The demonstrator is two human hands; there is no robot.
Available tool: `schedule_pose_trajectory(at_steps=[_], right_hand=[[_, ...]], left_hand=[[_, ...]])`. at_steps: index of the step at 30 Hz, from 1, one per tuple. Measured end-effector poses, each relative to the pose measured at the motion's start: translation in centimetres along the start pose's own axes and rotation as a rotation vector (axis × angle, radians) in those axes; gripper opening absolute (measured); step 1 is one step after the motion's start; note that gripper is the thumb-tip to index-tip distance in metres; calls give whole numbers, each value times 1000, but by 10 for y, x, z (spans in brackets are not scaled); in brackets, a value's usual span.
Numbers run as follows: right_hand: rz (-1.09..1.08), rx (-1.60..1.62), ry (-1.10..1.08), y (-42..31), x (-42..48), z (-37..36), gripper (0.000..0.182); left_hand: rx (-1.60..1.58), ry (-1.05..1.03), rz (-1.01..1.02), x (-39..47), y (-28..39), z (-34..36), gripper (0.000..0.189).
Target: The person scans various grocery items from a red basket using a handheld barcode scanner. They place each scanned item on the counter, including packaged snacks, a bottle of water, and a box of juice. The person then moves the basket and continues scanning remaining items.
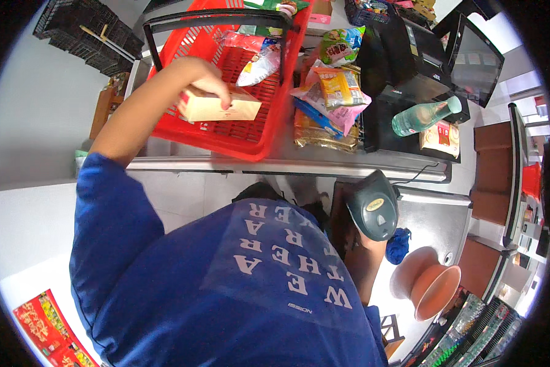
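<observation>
My left hand (207,83) grips a cream cardboard box (222,108) over the near part of a red plastic shopping basket (266,133). Inside the basket, beyond the box, lie a white snack packet (262,64) and a red packet (242,40). The basket's black handle (219,17) stands raised across its far part. Low on the right, my right hand (369,245) holds a dark handheld barcode scanner (375,208), whose head hides most of the fingers. Right of the basket, several snack bags are piled on the counter, an orange packet (341,87) on top.
Black checkout equipment (408,55) and a monitor (472,64) stand at the right. A green-tinted bottle (424,117) lies there beside a cream packet (440,138). The counter's metal edge (187,164) runs before my body. A brownish bucket (435,291) stands lower right.
</observation>
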State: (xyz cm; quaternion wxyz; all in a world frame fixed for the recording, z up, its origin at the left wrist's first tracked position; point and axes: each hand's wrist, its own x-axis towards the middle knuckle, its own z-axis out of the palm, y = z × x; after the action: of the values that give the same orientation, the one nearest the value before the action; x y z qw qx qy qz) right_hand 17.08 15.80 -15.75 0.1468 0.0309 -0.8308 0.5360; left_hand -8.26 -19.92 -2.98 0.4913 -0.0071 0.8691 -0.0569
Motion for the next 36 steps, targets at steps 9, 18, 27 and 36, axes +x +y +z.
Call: schedule_pose_trajectory(at_steps=[9, 18, 27, 36], right_hand=[[84, 372, -178, 61, -1, -35, 70], [-107, 322, -274, 62, 14, -74, 72], [205, 439, -214, 55, -6, -121, 54], [219, 549, -142, 39, -8, -125, 36]], left_hand=[[-1532, 221, 750, -111, -76, 74, 64], [-2224, 654, 1541, -41, 127, 152, 53], [-2026, 596, 1330, -39, 265, 149, 73], [-2179, 161, 1235, -50, 314, 153, 91]])
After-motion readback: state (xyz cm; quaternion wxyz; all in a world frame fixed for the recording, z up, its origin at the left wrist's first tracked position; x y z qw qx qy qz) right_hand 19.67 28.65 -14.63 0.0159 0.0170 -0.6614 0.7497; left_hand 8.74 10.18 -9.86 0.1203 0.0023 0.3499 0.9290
